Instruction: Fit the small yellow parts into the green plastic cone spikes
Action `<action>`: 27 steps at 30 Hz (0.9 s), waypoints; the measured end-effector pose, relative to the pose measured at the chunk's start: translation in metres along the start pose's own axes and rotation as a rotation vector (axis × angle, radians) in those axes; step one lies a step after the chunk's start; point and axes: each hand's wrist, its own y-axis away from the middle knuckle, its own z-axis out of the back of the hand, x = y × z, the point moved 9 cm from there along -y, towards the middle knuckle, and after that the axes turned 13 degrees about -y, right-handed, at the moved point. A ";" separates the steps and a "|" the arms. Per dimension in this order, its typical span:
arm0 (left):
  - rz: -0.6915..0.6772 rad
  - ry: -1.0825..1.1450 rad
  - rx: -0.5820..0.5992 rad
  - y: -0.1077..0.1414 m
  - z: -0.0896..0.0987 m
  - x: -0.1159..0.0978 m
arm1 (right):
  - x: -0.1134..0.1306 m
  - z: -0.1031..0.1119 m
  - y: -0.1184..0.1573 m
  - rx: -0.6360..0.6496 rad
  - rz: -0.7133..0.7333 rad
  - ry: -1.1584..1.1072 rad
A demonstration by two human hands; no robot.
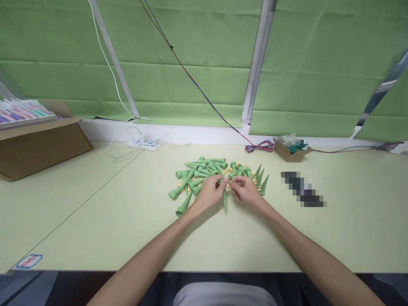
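Near the middle of the table, my left hand (211, 189) is closed around the top of a green plastic spike (225, 203), its tip pointing down toward me. My right hand (245, 189) meets it there in a pinch, fingertips at the spike's top end; whatever sits between those fingers is too small to make out. A pile of similar green cone-shaped spikes (183, 205) spreads to the left and behind my hands. Small yellow pieces (227, 171) lie among them. Several more green spikes (263, 183) lie just right of my right hand.
A cardboard box (44, 146) with a tray of colourful pens stands at the left. At the back are a power strip (145, 144), bundled red and blue wire (259, 146) and a small carton (290, 154) with plastic bags. A pixelated dark object (302, 189) lies right.
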 end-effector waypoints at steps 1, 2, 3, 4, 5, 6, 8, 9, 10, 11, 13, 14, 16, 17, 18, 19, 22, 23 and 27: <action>-0.015 -0.026 -0.008 0.000 0.000 -0.001 | -0.001 0.000 0.001 -0.002 -0.019 -0.022; -0.032 -0.052 -0.017 0.001 0.000 -0.002 | -0.002 -0.001 0.001 -0.001 -0.040 -0.045; -0.055 -0.077 -0.026 0.001 0.001 -0.004 | -0.002 0.000 0.002 -0.009 -0.053 -0.072; -0.082 -0.101 -0.033 0.002 0.001 -0.006 | -0.002 -0.001 0.002 -0.012 -0.067 -0.097; -0.112 -0.122 -0.040 0.003 0.001 -0.009 | -0.002 -0.001 0.003 -0.015 -0.076 -0.116; -0.140 -0.139 -0.046 0.004 0.001 -0.011 | -0.002 -0.001 0.003 -0.017 -0.083 -0.133; -0.184 -0.161 -0.050 0.006 0.002 -0.015 | -0.004 -0.001 0.003 -0.015 -0.098 -0.161; -0.199 -0.167 -0.052 0.006 0.003 -0.017 | -0.004 -0.001 0.003 -0.013 -0.106 -0.177; -0.211 -0.173 -0.054 0.007 0.003 -0.018 | -0.005 -0.001 0.003 -0.012 -0.117 -0.195; -0.221 -0.179 -0.056 0.008 0.003 -0.020 | -0.006 -0.001 0.003 -0.012 -0.128 -0.213; -0.239 -0.198 -0.058 0.009 0.003 -0.022 | -0.007 -0.001 0.003 -0.015 -0.153 -0.248; -0.249 -0.211 -0.058 0.010 0.003 -0.023 | -0.007 -0.001 0.004 -0.016 -0.165 -0.265; -0.281 -0.239 -0.055 0.012 0.002 -0.025 | -0.007 -0.002 0.004 -0.016 -0.186 -0.303; -0.299 -0.254 -0.052 0.013 0.002 -0.027 | -0.007 -0.003 0.005 -0.014 -0.199 -0.323; -0.317 -0.271 -0.045 0.014 0.001 -0.028 | -0.007 -0.004 0.005 -0.011 -0.217 -0.341; -0.334 -0.289 -0.037 0.015 0.000 -0.028 | -0.007 -0.004 0.006 -0.008 -0.239 -0.355; -0.377 -0.349 -0.002 0.017 -0.003 -0.030 | -0.010 -0.006 0.008 -0.004 -0.304 -0.381; -0.389 -0.365 0.007 0.017 -0.005 -0.030 | -0.010 -0.006 0.008 -0.006 -0.318 -0.386; -0.386 -0.359 -0.021 0.018 -0.004 -0.031 | -0.012 -0.004 0.007 -0.025 -0.317 -0.420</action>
